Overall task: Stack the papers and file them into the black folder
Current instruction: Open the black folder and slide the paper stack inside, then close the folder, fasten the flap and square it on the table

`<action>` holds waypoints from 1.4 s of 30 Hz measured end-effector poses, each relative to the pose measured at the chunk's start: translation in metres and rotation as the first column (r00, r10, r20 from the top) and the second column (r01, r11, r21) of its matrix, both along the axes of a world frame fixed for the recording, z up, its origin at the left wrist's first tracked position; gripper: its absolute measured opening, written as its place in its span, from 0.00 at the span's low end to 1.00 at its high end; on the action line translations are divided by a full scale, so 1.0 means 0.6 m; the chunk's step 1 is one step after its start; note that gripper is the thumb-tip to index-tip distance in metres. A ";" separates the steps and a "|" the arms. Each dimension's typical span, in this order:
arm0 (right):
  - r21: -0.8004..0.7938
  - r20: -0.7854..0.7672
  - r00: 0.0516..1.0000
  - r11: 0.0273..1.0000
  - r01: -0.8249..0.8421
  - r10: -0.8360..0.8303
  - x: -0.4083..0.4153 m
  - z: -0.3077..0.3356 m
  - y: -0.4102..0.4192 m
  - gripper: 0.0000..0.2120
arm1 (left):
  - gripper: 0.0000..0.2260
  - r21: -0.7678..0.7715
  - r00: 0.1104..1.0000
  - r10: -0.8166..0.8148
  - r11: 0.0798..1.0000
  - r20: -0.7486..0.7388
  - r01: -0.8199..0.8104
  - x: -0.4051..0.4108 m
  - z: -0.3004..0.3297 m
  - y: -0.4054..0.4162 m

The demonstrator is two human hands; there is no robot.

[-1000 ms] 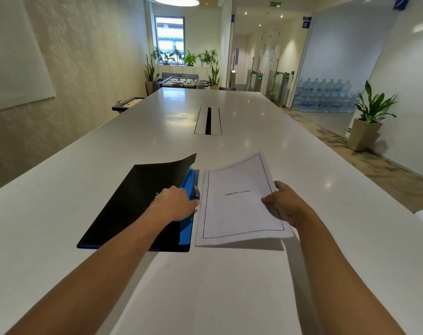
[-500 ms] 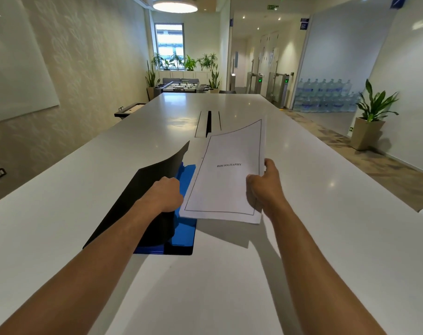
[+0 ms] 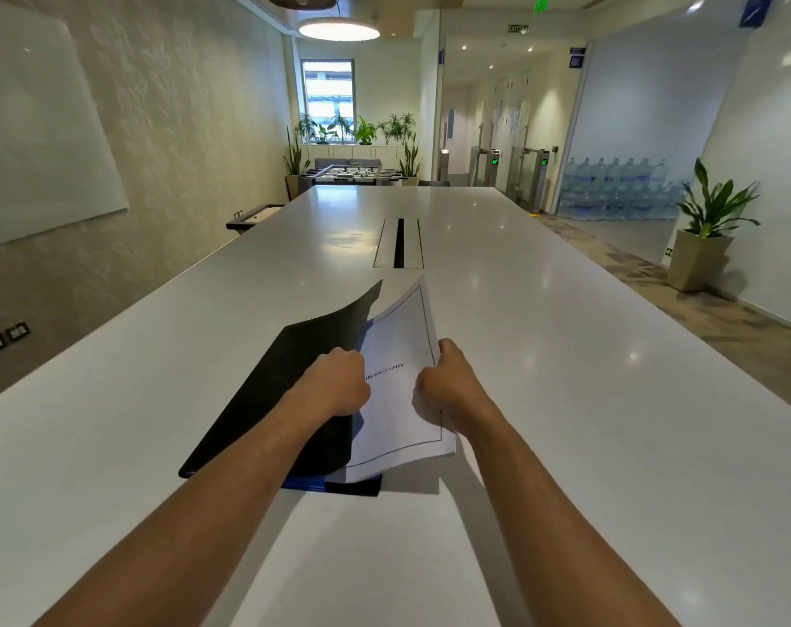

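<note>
Forearms reach in from the near edge of the long white counter. Left hand grips the lifted cover of the flat black folder, holding it open. Right hand pinches the right edge of the white stack of printed papers (top sheet headed "BIBLIOGRAPHY"). Stack lies between the two hands, long axis running away from the person, left edge already under the raised cover, near end over the blue inner pocket. Judgement: remaining travel is leftward and down; right hand drives it.
</note>
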State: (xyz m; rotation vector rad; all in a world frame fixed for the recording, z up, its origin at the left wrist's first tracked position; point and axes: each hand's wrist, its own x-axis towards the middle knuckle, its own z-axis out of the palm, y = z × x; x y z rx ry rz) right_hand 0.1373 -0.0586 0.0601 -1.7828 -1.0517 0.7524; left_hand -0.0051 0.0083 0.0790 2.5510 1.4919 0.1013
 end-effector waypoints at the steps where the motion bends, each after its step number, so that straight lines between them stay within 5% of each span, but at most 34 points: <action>1: -0.018 -0.013 1.000 1.000 0.002 -0.002 -0.005 -0.004 0.006 0.21 | 0.04 0.006 1.000 -0.006 1.000 0.004 0.006 0.004 -0.001 -0.003; 5: -0.051 -0.119 0.992 0.998 0.029 -0.035 -0.026 -0.026 0.030 0.27 | 0.06 0.042 1.000 -0.009 0.999 0.026 0.007 0.025 -0.006 -0.013; 10: -0.020 -0.218 0.974 0.997 -0.070 0.064 -0.038 -0.051 0.044 0.21 | 0.18 0.044 0.995 -0.067 0.997 0.079 0.064 0.052 0.006 -0.025; 14: -0.103 0.094 0.973 0.974 -0.200 0.210 -0.025 -0.106 0.089 0.17 | 0.12 0.072 0.994 -0.062 0.996 0.094 0.055 0.068 0.013 -0.029; 21: -0.211 0.327 0.910 0.958 -0.194 0.256 -0.021 -0.057 0.048 0.21 | 0.14 0.036 0.985 -0.123 0.992 0.124 0.119 0.073 0.004 -0.037; 27: -0.031 0.558 0.829 0.998 0.063 -0.035 -0.005 -0.044 0.016 0.10 | 0.19 0.028 0.961 -0.168 0.986 0.220 0.166 0.072 -0.011 -0.028; 34: 0.067 0.470 0.842 0.962 0.265 -0.265 0.034 -0.071 -0.011 0.18 | 0.22 0.084 0.983 -0.147 0.987 0.113 0.138 0.091 -0.048 -0.033; 37: 0.116 0.411 0.846 0.940 0.322 -0.340 0.041 -0.082 -0.014 0.18 | 0.21 0.159 0.991 -0.129 0.979 0.014 0.126 0.089 -0.070 -0.032; 42: 0.218 0.366 0.871 0.940 0.263 -0.328 0.042 -0.094 -0.009 0.11 | 0.28 0.223 0.979 -0.193 0.959 0.064 0.174 0.072 -0.120 -0.019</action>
